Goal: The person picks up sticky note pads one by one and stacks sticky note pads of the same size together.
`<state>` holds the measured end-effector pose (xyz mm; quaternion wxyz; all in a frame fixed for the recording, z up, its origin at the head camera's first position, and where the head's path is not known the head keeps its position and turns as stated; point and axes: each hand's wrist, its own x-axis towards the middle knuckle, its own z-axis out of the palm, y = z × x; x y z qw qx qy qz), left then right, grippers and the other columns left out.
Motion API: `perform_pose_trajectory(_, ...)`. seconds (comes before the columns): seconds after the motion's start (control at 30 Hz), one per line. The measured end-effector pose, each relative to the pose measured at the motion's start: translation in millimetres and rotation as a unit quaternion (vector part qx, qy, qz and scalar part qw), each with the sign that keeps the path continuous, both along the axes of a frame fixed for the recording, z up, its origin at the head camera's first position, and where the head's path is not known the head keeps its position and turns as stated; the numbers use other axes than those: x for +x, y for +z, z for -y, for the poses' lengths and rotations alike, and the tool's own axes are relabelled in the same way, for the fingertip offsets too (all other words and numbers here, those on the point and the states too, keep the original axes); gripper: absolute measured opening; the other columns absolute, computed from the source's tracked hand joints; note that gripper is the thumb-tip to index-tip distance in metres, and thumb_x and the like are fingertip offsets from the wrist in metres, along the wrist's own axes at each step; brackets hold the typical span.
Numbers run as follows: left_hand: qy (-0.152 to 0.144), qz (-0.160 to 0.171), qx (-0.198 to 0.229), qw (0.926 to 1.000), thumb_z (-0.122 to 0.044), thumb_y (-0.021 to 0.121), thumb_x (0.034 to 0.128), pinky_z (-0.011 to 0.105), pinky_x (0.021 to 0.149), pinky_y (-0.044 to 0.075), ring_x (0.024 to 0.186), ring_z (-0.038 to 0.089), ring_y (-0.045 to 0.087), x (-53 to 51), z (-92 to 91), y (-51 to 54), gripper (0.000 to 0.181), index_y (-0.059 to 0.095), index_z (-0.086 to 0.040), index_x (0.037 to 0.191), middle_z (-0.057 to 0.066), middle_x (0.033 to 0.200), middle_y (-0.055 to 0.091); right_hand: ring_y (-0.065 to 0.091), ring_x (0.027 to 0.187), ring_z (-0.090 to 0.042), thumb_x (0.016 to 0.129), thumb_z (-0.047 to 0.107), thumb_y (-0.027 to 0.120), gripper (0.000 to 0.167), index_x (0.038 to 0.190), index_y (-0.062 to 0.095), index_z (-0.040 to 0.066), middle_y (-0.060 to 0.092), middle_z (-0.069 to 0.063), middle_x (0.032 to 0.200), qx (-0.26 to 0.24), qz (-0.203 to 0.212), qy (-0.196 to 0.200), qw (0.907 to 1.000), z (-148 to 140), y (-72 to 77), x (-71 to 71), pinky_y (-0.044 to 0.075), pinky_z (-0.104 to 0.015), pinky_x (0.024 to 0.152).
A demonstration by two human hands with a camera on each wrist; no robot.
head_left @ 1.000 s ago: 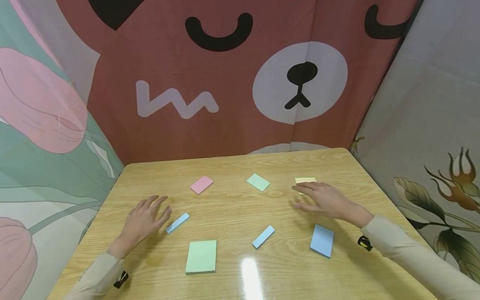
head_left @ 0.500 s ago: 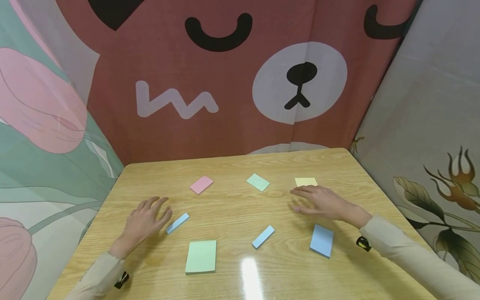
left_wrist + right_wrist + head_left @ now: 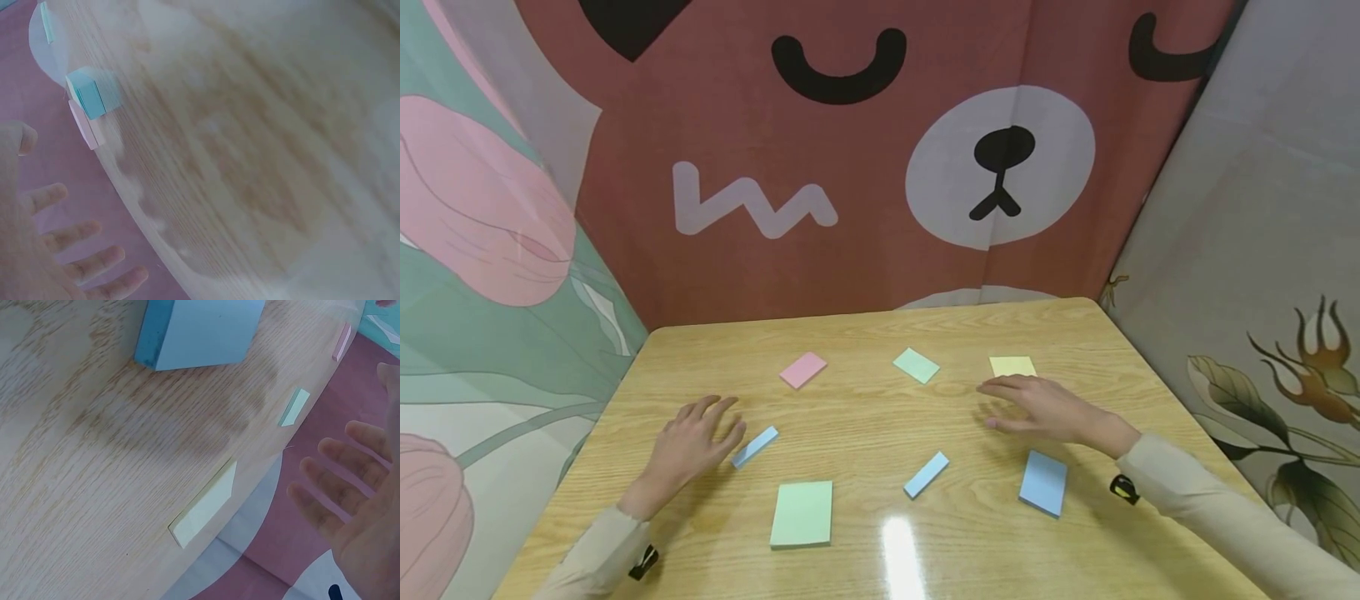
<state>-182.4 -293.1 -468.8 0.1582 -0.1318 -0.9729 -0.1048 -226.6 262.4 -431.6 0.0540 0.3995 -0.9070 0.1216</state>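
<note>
My left hand (image 3: 687,446) hovers over the table's left side, fingers spread and holding nothing. Beside its thumb lies a narrow light-blue sticky-note pad (image 3: 756,447). On the right, my right hand (image 3: 1047,408) hangs above the wood with its fingers loosely extended and nothing in them. It partly hides a yellow sticky-note pad (image 3: 1012,365) behind it. A blue sticky-note pad (image 3: 1042,483) lies nearer to me, below that hand. In the right wrist view the fingers (image 3: 340,459) are apart from the yellow pad (image 3: 205,503).
Pink (image 3: 803,370) and green (image 3: 916,365) pads lie toward the back of the wooden table (image 3: 850,425). A larger green square pad (image 3: 802,514) and another narrow blue pad (image 3: 927,475) lie in front. Printed curtains (image 3: 850,275) border the table's back and sides.
My right hand has drifted slightly toward me and to the left, uncovering more of the yellow pad. The left hand has barely moved, and the pads lie where they were.
</note>
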Motion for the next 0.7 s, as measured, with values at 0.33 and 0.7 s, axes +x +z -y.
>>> perform_pose_trajectory(0.33, 0.006, 0.008, 0.005, 0.9999, -0.045, 0.057, 0.0963, 0.067, 0.076, 0.048, 0.114, 0.051, 0.052, 0.3, -1.7, -0.8, 0.054, 0.058, -0.008, 0.135, 0.025, 0.132, 0.054, 0.057, 0.119, -0.033, 0.095, 0.045, 0.064, 0.055, 0.136, 0.059, 0.008, 0.059, -0.01, 0.133, 0.002, 0.003, 0.005, 1.0, 1.5, -0.4, 1.5, 0.05, -0.052, 0.091)
perform_pose_trajectory(0.7, 0.0, 0.013, 0.019, 0.9997, -0.044, 0.059, 0.0957, 0.065, 0.072, 0.05, 0.108, 0.051, 0.055, 0.8, -6.2, 0.8, 0.052, 0.058, -0.009, 0.134, 0.025, 0.127, 0.056, 0.055, 0.122, -0.031, 0.097, 0.038, 0.063, 0.052, 0.137, 0.057, 0.007, 0.057, -0.009, 0.136, 0.006, 0.024, 0.024, 0.9994, 5.0, -2.7, 5.0, 0.049, -0.05, 0.094)
